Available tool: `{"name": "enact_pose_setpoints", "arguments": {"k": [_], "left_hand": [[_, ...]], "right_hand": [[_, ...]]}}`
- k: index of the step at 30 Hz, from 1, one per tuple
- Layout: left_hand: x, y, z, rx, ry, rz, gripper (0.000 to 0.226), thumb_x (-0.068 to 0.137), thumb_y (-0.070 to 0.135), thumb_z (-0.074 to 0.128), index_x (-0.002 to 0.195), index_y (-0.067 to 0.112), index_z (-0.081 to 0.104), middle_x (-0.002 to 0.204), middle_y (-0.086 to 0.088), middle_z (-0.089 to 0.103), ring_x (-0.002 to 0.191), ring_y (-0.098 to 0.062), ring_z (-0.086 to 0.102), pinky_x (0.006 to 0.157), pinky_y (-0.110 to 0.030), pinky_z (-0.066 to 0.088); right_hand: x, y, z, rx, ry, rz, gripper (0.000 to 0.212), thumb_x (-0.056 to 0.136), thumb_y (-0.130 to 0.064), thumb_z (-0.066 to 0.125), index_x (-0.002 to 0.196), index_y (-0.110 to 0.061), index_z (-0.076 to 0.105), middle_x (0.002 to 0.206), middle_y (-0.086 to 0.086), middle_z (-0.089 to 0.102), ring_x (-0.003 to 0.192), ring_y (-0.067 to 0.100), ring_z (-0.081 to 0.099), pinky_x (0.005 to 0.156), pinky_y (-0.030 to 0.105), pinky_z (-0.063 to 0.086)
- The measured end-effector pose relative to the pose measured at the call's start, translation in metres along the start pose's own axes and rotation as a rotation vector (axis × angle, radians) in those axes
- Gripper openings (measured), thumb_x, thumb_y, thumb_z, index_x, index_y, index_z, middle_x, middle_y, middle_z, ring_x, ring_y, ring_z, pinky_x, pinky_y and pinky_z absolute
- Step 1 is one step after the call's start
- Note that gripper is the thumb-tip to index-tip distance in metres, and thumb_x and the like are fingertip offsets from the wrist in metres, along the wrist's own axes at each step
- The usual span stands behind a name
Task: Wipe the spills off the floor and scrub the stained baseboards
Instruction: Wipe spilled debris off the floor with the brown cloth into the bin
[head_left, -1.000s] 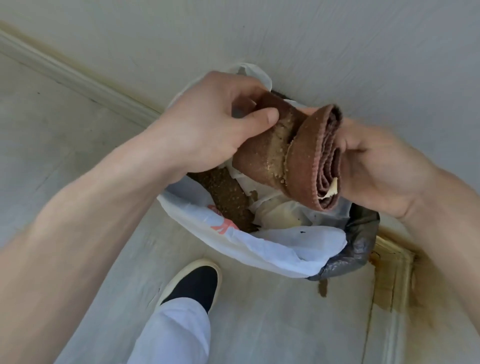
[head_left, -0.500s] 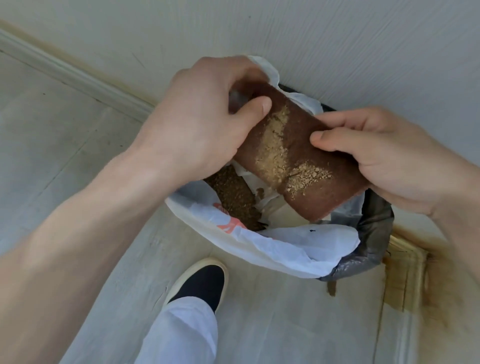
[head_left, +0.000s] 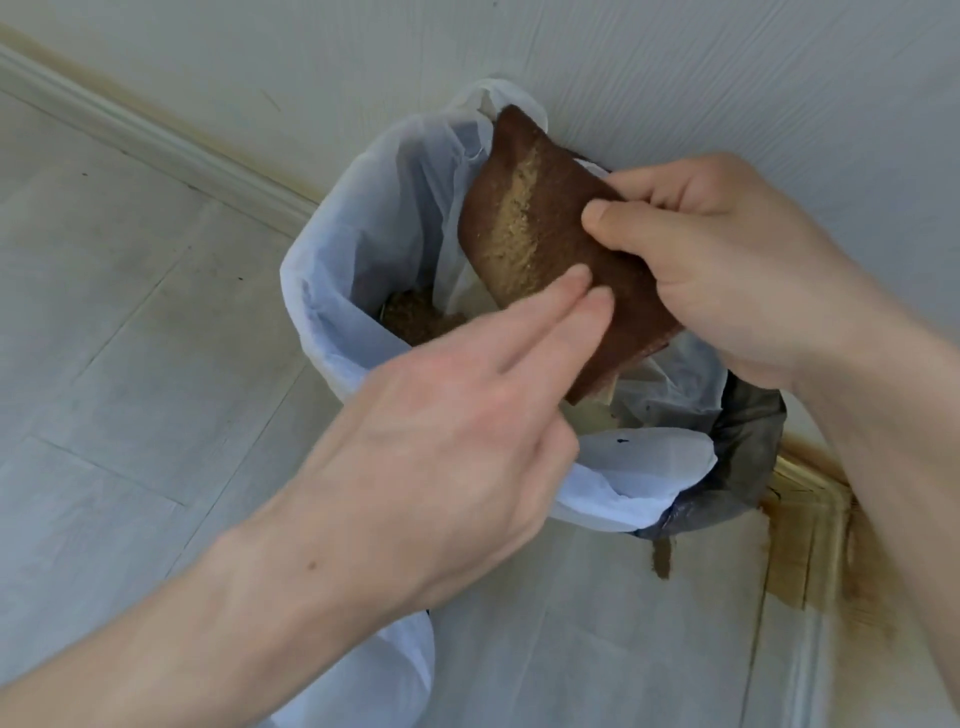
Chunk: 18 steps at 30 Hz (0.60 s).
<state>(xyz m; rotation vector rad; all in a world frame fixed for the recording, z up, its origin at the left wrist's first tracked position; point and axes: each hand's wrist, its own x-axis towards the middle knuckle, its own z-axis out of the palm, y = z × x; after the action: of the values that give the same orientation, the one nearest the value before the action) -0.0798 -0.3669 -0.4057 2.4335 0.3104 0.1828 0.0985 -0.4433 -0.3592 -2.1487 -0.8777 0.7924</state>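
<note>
Two hands are at work above the lined bin (head_left: 332, 291) that stands against the wall. Our right hand (head_left: 727, 270) pinches the brown cloth (head_left: 550, 228) by its right edge, thumb on the face and fingers curled behind, holding it tilted over the open white liner. Our left hand (head_left: 457, 415) is spread flat, its straight fingers (head_left: 571, 291) resting on the lower part of the cloth and gripping nothing.

We judge the cloth to be light and soft: it hangs from a single pinch and bows slightly along its length. A pale crumbly band (head_left: 514, 223) sits loose on its face and would scatter if we shook it away from the bin, so we would keep hold of a clean edge and keep the soiled side aimed down into the liner. Folded thick, it should be firm enough to scrub with.

More brown debris lies inside the bin. On the floor (head_left: 130, 364) just beside the bin sits a small brown spill (head_left: 662, 558), and the baseboard (head_left: 810, 525) at the corner is stained yellow-brown.

We can read no brand, label or writing anywhere.
</note>
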Motion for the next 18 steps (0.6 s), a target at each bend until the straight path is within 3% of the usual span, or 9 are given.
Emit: {"name": "enact_pose_setpoints", "arguments": {"k": [1,3,4,7,8,11,14,16,18], "left_hand": [[-0.003,0.001,0.001,0.037,-0.019,0.028,0.059,0.092,0.029,0.031,0.143,0.015,0.058,0.149,0.0,0.057,0.116,-0.02,0.067,0.092,-0.041,0.06],[-0.008,0.001,0.001,0.044,-0.065,-0.005,0.05,0.091,0.028,0.029,0.114,0.011,0.07,0.111,-0.003,0.072,0.083,-0.029,0.069,0.068,-0.047,0.061],[-0.008,0.001,-0.001,0.018,-0.045,-0.025,0.048,0.091,0.027,0.03,0.109,0.01,0.071,0.103,-0.004,0.073,0.08,-0.031,0.07,0.064,-0.049,0.06],[-0.006,0.003,-0.003,0.059,-0.041,-0.021,0.054,0.093,0.023,0.036,0.134,0.003,0.065,0.139,-0.011,0.065,0.108,-0.03,0.072,0.078,-0.046,0.063],[-0.004,0.004,-0.001,0.096,-0.08,-0.011,0.057,0.094,0.026,0.032,0.136,0.004,0.063,0.142,-0.012,0.063,0.107,-0.031,0.071,0.076,-0.048,0.063],[-0.001,0.004,-0.007,0.094,-0.1,-0.05,0.054,0.093,0.029,0.027,0.116,0.006,0.07,0.122,-0.01,0.069,0.092,-0.035,0.071,0.068,-0.051,0.061],[-0.001,0.004,-0.008,0.182,-0.07,-0.019,0.052,0.093,0.021,0.039,0.131,-0.004,0.063,0.137,-0.02,0.063,0.109,-0.031,0.067,0.088,-0.042,0.057],[0.0,0.002,-0.006,0.183,-0.182,-0.078,0.051,0.092,0.026,0.039,0.129,0.001,0.065,0.134,-0.019,0.064,0.102,-0.031,0.069,0.075,-0.043,0.06],[0.002,0.001,-0.009,0.118,-0.168,-0.182,0.052,0.089,0.028,0.037,0.123,0.005,0.068,0.126,-0.016,0.067,0.097,-0.037,0.071,0.069,-0.049,0.062]], "right_hand": [[0.001,-0.001,0.0,-0.029,-0.001,-0.01,0.038,0.095,-0.027,0.054,0.103,0.008,0.067,0.099,0.038,0.066,0.09,0.059,0.062,0.068,0.073,0.05],[0.001,-0.001,0.0,-0.102,-0.002,-0.017,0.034,0.101,-0.022,0.052,0.105,0.008,0.067,0.098,0.034,0.068,0.089,0.053,0.065,0.07,0.069,0.053],[0.0,0.0,0.001,-0.12,0.003,-0.016,0.034,0.102,-0.022,0.051,0.105,0.008,0.067,0.097,0.034,0.068,0.088,0.053,0.065,0.07,0.068,0.054],[-0.003,0.001,0.002,-0.147,0.036,-0.04,0.037,0.096,-0.025,0.05,0.096,0.009,0.064,0.088,0.034,0.067,0.076,0.052,0.064,0.061,0.064,0.053],[-0.004,0.001,0.001,-0.183,0.046,-0.054,0.035,0.096,-0.023,0.05,0.093,0.009,0.063,0.083,0.031,0.067,0.073,0.048,0.064,0.06,0.06,0.053],[-0.011,0.003,-0.003,-0.256,0.068,-0.073,0.032,0.1,-0.019,0.049,0.091,0.009,0.062,0.078,0.027,0.066,0.071,0.042,0.064,0.059,0.052,0.054],[-0.018,0.004,-0.004,-0.272,0.086,-0.068,0.032,0.1,-0.019,0.05,0.089,0.009,0.062,0.077,0.028,0.063,0.069,0.042,0.062,0.053,0.047,0.05],[-0.023,0.002,-0.005,-0.288,0.102,-0.066,0.032,0.1,-0.019,0.05,0.09,0.008,0.064,0.077,0.028,0.062,0.069,0.04,0.06,0.05,0.045,0.042],[-0.025,0.001,-0.007,-0.302,0.111,-0.039,0.032,0.099,-0.019,0.05,0.093,0.009,0.065,0.078,0.027,0.062,0.066,0.038,0.059,0.051,0.045,0.04]]}}
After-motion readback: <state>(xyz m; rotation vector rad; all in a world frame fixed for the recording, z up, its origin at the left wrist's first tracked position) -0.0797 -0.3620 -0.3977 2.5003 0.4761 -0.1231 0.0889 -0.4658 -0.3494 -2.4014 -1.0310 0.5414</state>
